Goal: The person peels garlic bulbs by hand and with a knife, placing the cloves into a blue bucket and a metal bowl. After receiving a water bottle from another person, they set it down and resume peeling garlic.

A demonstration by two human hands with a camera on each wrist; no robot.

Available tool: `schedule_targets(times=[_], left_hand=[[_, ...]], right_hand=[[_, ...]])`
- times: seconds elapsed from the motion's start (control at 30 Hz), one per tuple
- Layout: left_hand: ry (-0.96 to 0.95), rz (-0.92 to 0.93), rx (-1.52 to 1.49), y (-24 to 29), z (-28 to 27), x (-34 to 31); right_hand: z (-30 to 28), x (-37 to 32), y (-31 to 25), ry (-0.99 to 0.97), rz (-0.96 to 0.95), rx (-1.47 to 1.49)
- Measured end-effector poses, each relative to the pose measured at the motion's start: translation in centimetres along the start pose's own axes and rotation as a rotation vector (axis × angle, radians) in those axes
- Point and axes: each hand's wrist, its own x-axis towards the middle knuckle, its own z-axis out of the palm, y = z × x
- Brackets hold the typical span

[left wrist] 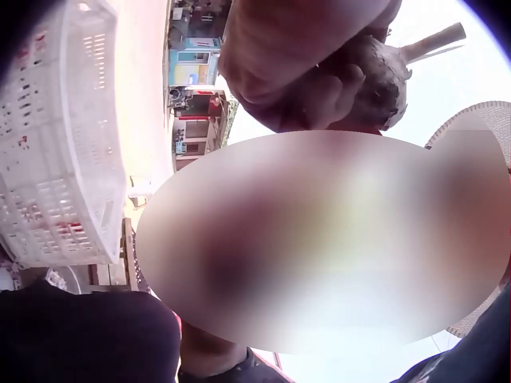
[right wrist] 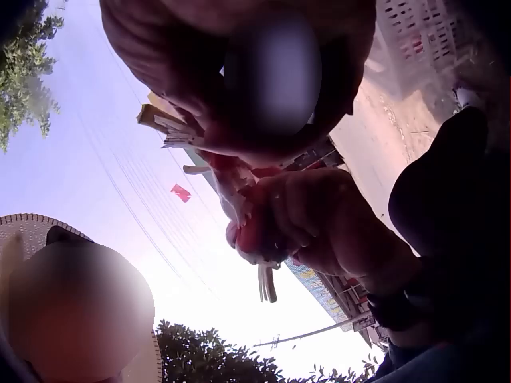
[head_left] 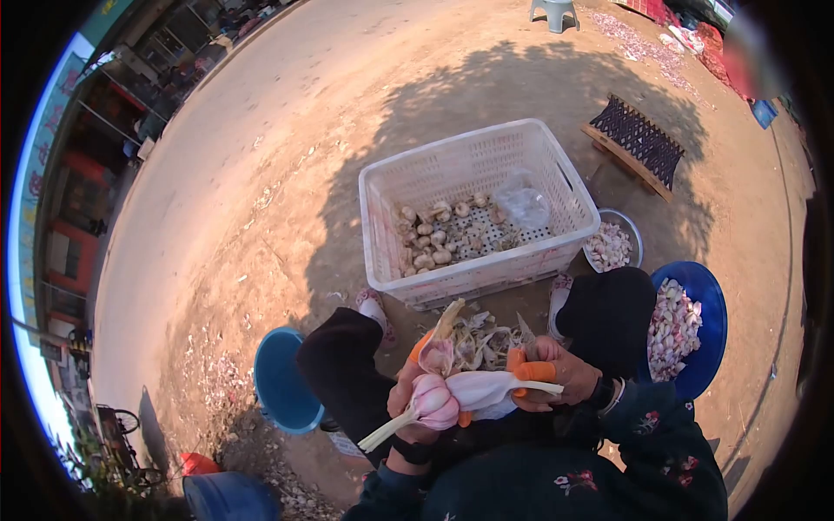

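Note:
My left hand [head_left: 404, 392] holds a pink-streaked garlic bulb [head_left: 434, 404] whose cut stem points down to the left. Against the same hand lies a second garlic head [head_left: 437, 354] with a dry stalk sticking up. A white-skinned garlic [head_left: 486, 389] lies between the hands, and my right hand [head_left: 571, 375] grips it near its stem end. Orange covers [head_left: 534, 372] sit on some fingers. Dry garlic peelings [head_left: 482, 340] lie just beyond the hands. In the left wrist view the left hand [left wrist: 295, 60] shows from below beside a garlic bulb [left wrist: 383, 84].
A white plastic crate [head_left: 469, 282] with garlic bulbs and a clear bag stands in front. On the right are a blue basin [head_left: 717, 321] and a metal bowl [head_left: 638, 247] of cloves. A blue bucket [head_left: 282, 391] stands left, a low woven stool [head_left: 638, 143] beyond the bowl.

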Motion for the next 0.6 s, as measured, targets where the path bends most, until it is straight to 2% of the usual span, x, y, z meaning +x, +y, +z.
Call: schedule_targets(times=[0.03, 0.1, 0.13, 0.2, 0.3, 0.33, 0.43, 0.47, 0.53, 0.6], left_hand=[[-0.138, -0.049, -0.424, -0.6, 2.7, 1.5], [-0.066, -0.064, -0.081, -0.2, 1.6, 1.8], [-0.075, -0.033, 0.053, -0.2, 2.6, 2.4], [-0.049, 0.058, 0.322, -0.5, 3.8, 3.3], [0.071, 0.205, 0.556, -1.5, 1.2, 3.5], [0.139, 0.196, 0.597, -1.8, 1.5, 3.5], [0.110, 0.166, 0.521, -2.4, -0.4, 3.5], [0.105, 0.161, 0.518, -2.6, -0.4, 3.4], [0.232, 0.116, 0.585, -2.9, 0.3, 3.2], [0.205, 0.119, 0.542, -2.8, -0.2, 3.2]], right_hand=[[-1.1, 0.6, 0.4, 0.078, -0.051, 0.005], [-3.1, 1.2, 1.7, 0.259, -0.083, -0.097], [-3.5, 1.5, 1.9, 0.262, -0.090, -0.102], [-3.7, 2.1, 2.7, 0.729, -0.144, -0.206], [-3.0, 1.6, 3.5, 0.681, -0.082, -0.080], [-2.4, 1.4, 4.0, 0.562, -0.063, -0.052], [-0.5, 1.8, 5.1, 0.296, -0.015, 0.149], [-0.1, 2.2, 4.9, 0.301, -0.020, 0.148], [0.5, 2.8, 4.7, 0.353, 0.034, 0.174], [0.1, 3.0, 5.2, 0.367, 0.020, 0.145]])
